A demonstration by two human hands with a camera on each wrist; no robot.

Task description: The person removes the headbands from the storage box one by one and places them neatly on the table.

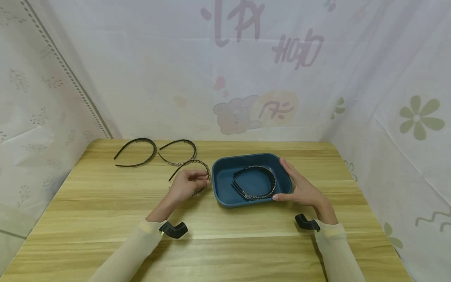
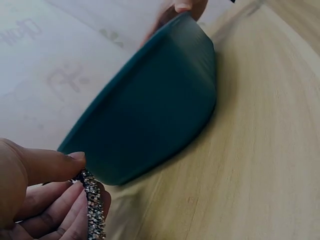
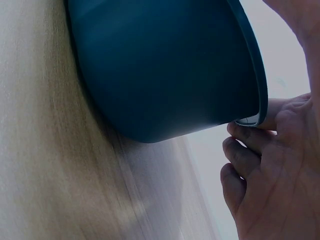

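Note:
My left hand (image 1: 188,183) pinches a black toothed headband (image 1: 194,161) between thumb and fingers, just left of the blue tray (image 1: 220,203). In the left wrist view, glittery stones cover the outside of the pinched headband (image 2: 94,207). My right hand (image 1: 303,190) holds the tray's right end, thumb on the near rim and fingers at the far corner. Inside the tray lie nested headbands (image 1: 273,182), their ends pointing left; how many cannot be told. The right wrist view shows the tray's outer wall (image 3: 165,70) with my fingertips at its rim.
Two more headbands lie toward the table's back left: one headband (image 1: 155,150) farther out, another headband (image 1: 195,149) nearer the tray. The wooden table (image 1: 225,243) ends at a printed cloth (image 1: 169,78) behind, with cloth on both sides too.

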